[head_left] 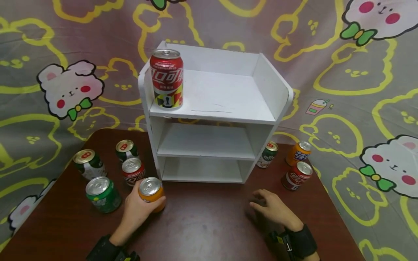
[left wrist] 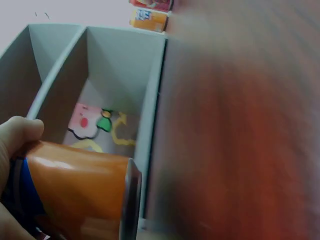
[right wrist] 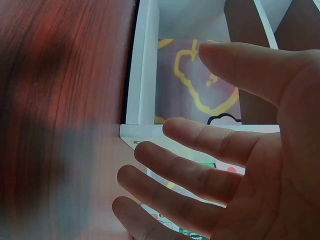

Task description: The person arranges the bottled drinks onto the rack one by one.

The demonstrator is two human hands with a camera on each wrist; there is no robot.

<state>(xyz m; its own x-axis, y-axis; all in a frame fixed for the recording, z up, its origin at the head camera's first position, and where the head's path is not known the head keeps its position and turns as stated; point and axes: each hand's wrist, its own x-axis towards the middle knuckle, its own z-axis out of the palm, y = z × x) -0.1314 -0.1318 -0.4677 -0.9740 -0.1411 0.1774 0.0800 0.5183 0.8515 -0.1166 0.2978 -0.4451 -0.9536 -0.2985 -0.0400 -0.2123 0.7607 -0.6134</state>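
Note:
My left hand [head_left: 135, 206] grips an orange soda can [head_left: 151, 186] at the front left of a white three-tier shelf [head_left: 218, 92]. In the left wrist view, thumb and fingers wrap the lower part of that orange can [left wrist: 82, 190], before the shelf's compartments. A red cola can [head_left: 167, 79] stands upright at the left end of the top tier. My right hand [head_left: 277, 208] hovers over the table, right of the shelf's front, holding nothing. Its fingers [right wrist: 195, 185] are spread and nearly straight in the right wrist view. The two lower tiers hold no cans.
Left of the shelf stand a green can [head_left: 106, 199], a red can [head_left: 133, 172] and two green-and-white cans [head_left: 89, 165]. To its right are a green can [head_left: 267, 155], an orange can [head_left: 298, 154] and a dark red can [head_left: 296, 176]. A patterned cloth [head_left: 343, 119] hangs behind the brown table [head_left: 202, 224].

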